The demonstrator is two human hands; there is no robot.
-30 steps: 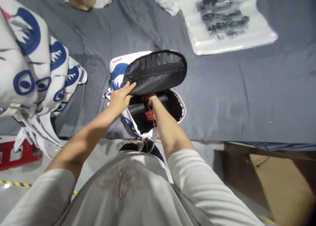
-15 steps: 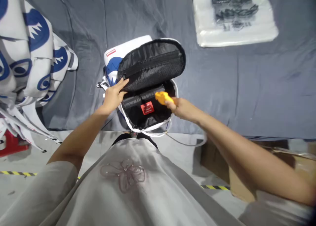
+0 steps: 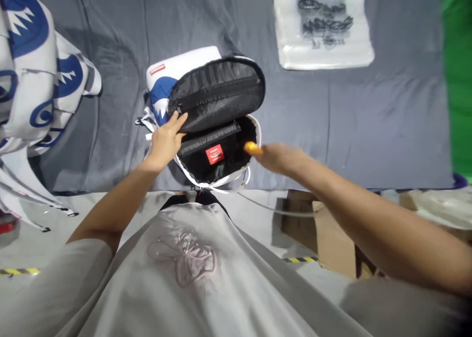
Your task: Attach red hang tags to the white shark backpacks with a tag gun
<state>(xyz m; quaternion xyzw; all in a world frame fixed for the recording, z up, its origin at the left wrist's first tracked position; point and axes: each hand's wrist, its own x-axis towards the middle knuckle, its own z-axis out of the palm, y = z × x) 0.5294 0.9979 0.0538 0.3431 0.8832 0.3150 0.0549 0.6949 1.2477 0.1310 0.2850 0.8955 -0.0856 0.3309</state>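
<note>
A white and blue backpack (image 3: 182, 64) lies on the grey cloth-covered table with its zipped top open. Its black-lined flap (image 3: 217, 89) is folded back, showing a mesh pocket. Inside the black compartment is a red label (image 3: 215, 154). My left hand (image 3: 165, 140) grips the left edge of the flap, near the zipper, between thumb and fingers. My right hand (image 3: 278, 157) is closed around a small orange-yellow hand tool (image 3: 252, 148), whose end points over the right side of the opening. Motion blurs the tool, so its exact kind is unclear.
Several similar white and blue backpacks (image 3: 40, 91) are piled at the left. White plastic bags (image 3: 324, 47) lie at the back right. Green material (image 3: 457, 81) stands at the far right. Cardboard boxes (image 3: 334, 241) sit below the table edge, with a thin grey hose or cord (image 3: 273, 209) above the floor.
My right hand has turned the orange-yellow tool, so less of it shows, at the right rim of the opening. My left hand keeps its hold on the flap. The camera view has shifted right.
</note>
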